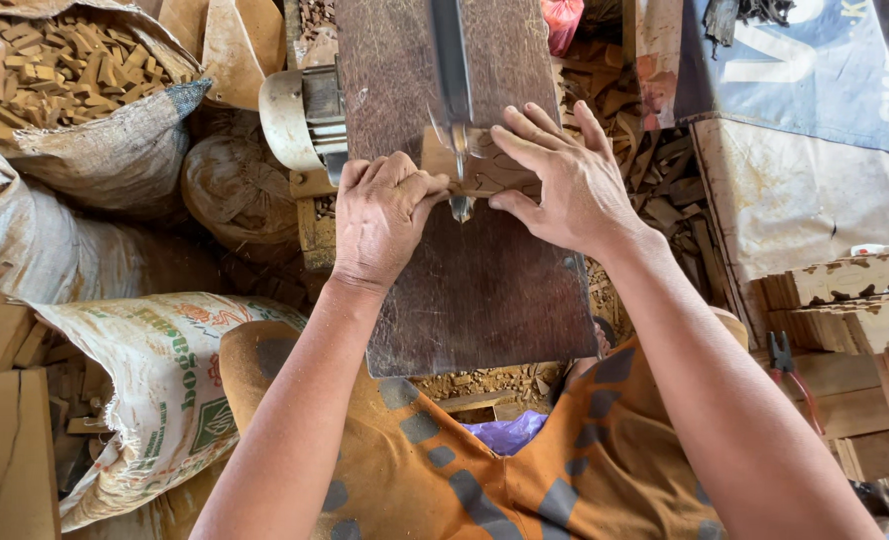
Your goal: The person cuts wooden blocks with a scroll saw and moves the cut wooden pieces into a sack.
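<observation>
A thin light-brown wooden piece [484, 172] with drawn outlines lies flat on the dark wooden saw table [484, 300]. The narrow vertical saw blade [454, 80] comes down into the piece at its middle. My left hand [384, 215] is curled and grips the piece's left edge, thumb close to the blade. My right hand [564, 180] lies spread flat on the piece's right part, fingers pointing toward the blade. Both hands press the piece onto the table.
Woven sacks full of small wood offcuts [64, 70] stand at the left, another sack [154, 390] lies near my knee. A motor housing [299, 115] sits left of the table. Stacked cut boards [844, 300] and red-handled pliers [789, 365] lie at the right.
</observation>
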